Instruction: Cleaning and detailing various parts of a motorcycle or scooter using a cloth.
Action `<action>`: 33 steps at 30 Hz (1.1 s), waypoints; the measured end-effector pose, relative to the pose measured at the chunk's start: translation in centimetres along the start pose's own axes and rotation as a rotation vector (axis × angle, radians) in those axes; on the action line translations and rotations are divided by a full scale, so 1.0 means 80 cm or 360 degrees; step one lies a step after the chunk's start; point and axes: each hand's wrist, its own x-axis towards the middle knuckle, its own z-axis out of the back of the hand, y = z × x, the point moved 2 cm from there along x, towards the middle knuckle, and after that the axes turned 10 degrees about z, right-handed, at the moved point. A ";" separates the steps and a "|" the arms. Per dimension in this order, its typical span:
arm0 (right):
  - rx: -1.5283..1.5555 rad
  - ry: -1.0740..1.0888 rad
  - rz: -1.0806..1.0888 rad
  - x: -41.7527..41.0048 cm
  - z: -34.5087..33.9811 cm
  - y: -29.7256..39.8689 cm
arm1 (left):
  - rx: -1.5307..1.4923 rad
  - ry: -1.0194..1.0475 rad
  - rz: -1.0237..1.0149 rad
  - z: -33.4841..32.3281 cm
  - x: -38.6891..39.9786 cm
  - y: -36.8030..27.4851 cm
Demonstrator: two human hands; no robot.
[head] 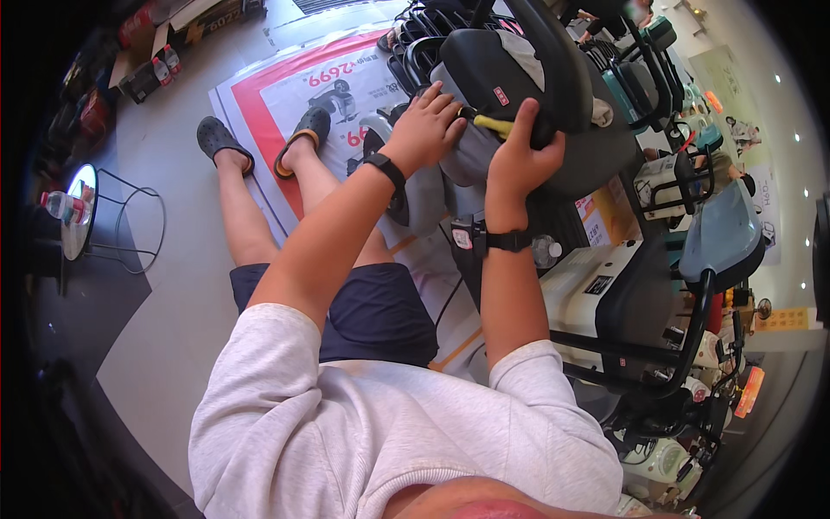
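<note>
My left hand (428, 126) lies palm down on the scooter's grey body panel (467, 152), its fingers a little apart. It wears a black wristband (387, 170). Just to the right is my right hand (522, 159), beside the black padded seat part (483, 71) with its small red label. One finger or thumb points up; the rest curl out of sight. A yellow, handle-like piece (494, 125) reaches leftward from this hand. Whether the hand grips it is hidden. A strapped black device (470, 235) sits on the right wrist.
Right of me stands another scooter's cream rear box (570, 285) with black tube rails, and a blue seat (723, 237). A plastic bottle (546, 251) lies near my right forearm. A small round table (81, 214) with a bottle is at left. Printed sheeting (285, 97) covers the floor underfoot.
</note>
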 end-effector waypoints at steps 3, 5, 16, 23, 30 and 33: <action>0.0102 0.0079 -0.0109 -0.008 0.008 -0.017 | 0.0084 0.0018 0.0025 -0.003 0.005 -0.004; 0.0167 0.0160 -0.0152 -0.018 0.018 -0.030 | 0.0080 0.0009 0.0058 -0.003 0.002 -0.012; 0.0292 0.0123 -0.0387 -0.075 0.028 -0.063 | -0.0154 -0.0081 0.0022 0.007 -0.052 -0.049; 0.0156 0.0237 -0.0167 -0.073 0.033 -0.031 | -0.0209 -0.0126 -0.0012 0.012 -0.058 -0.050; 0.0113 0.0000 0.0318 0.002 0.006 0.018 | -0.0087 -0.0064 -0.0021 0.010 -0.024 -0.020; 0.0242 0.0001 0.0143 0.009 0.001 0.022 | -0.0042 -0.0020 0.0007 0.004 -0.013 -0.011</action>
